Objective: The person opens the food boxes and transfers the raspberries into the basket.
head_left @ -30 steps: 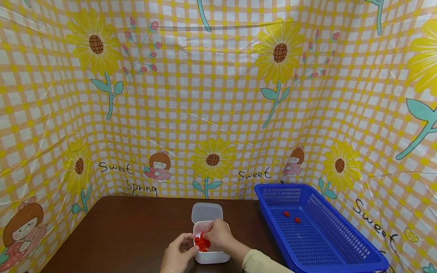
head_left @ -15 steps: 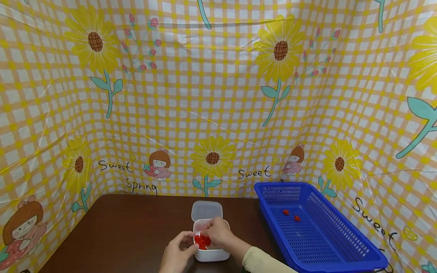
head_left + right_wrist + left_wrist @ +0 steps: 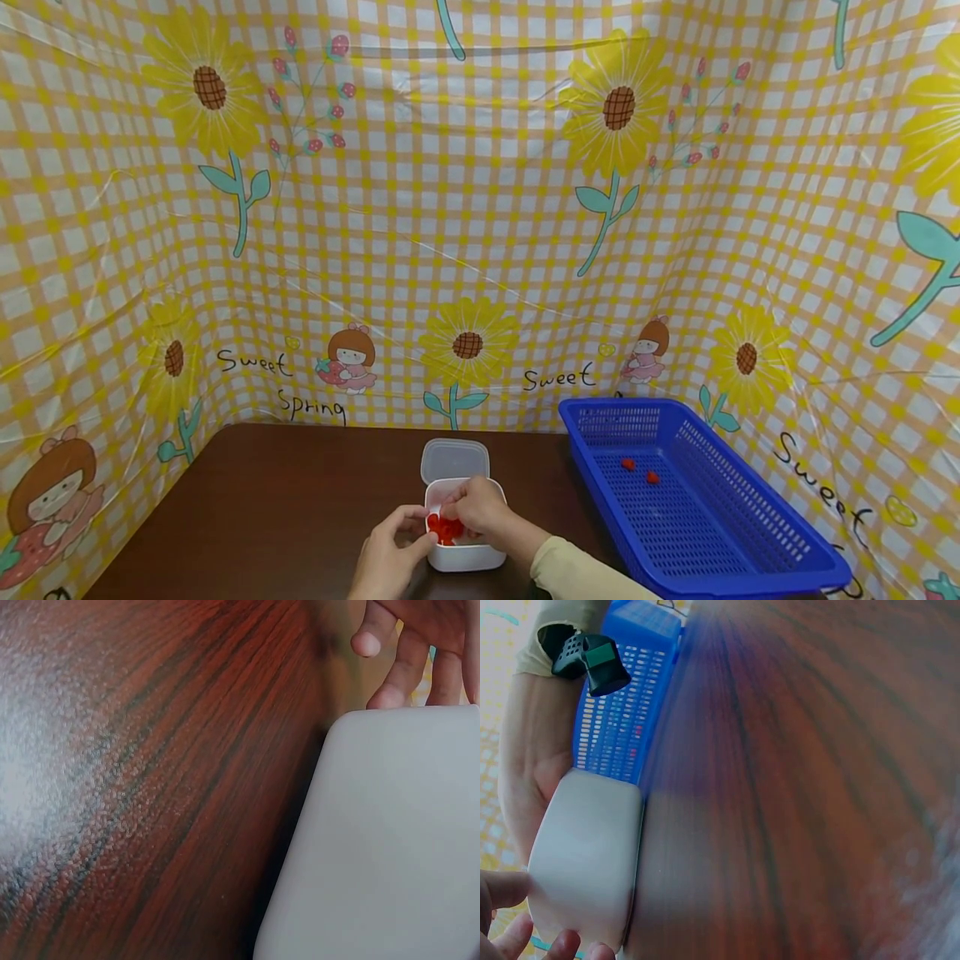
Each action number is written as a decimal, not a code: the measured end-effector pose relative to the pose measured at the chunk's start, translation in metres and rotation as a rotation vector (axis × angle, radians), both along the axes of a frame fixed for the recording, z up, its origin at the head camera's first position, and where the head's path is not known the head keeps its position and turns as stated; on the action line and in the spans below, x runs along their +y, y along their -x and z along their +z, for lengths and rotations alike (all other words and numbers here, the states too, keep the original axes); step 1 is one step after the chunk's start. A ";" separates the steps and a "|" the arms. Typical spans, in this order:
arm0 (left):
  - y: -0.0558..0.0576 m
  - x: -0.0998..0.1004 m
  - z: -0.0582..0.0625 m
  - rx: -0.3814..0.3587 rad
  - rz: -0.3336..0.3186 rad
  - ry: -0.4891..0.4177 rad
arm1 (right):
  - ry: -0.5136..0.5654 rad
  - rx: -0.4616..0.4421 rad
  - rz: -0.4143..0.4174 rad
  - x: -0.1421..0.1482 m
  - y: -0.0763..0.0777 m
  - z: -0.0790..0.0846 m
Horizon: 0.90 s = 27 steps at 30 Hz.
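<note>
A white lidded box (image 3: 467,558) stands on the table with several small red pieces (image 3: 446,530) inside, bunched toward its left side. My left hand (image 3: 390,550) holds the box by its left side, thumb and index finger at the rim. In the right wrist view, the fingertips (image 3: 386,697) of that hand rest against the box wall. My right hand (image 3: 480,510) reaches into the box from the right, its fingers bent down among the red pieces. I cannot tell whether it pinches one. The box wall hides the red pieces in both wrist views.
Behind the box, its translucent lid (image 3: 454,460) lies tipped back. To the right stands a long blue basket (image 3: 712,533) with two small red pieces (image 3: 641,471) on its floor. The dark wooden table (image 3: 285,508) ends at a checked cloth backdrop (image 3: 480,208).
My right hand's fingers have shifted slightly within the box, and the red pieces have moved a little beneath them. My left hand stays at the box's left side. The head view has tilted up slightly.
</note>
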<state>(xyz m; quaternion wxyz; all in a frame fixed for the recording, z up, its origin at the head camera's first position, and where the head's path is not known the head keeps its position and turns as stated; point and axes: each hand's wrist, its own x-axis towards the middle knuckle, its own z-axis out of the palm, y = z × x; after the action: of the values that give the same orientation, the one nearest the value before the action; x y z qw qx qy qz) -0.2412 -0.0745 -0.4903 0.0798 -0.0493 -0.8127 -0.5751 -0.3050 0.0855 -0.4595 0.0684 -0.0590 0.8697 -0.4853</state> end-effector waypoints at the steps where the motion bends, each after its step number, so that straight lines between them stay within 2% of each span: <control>1: 0.000 0.000 0.000 0.003 0.001 0.004 | -0.003 0.003 0.003 0.000 0.000 0.000; 15: -0.002 0.001 0.001 0.017 0.013 0.023 | -0.023 0.035 0.030 0.000 -0.002 0.000; 27: -0.002 0.000 0.000 -0.002 0.011 0.016 | -0.045 0.061 0.029 -0.002 -0.004 0.000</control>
<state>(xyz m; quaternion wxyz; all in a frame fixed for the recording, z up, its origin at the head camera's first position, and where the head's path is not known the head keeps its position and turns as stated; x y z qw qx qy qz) -0.2393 -0.0744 -0.4903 0.0819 -0.0448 -0.8176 -0.5682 -0.3013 0.0840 -0.4592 0.0500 -0.0847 0.8812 -0.4624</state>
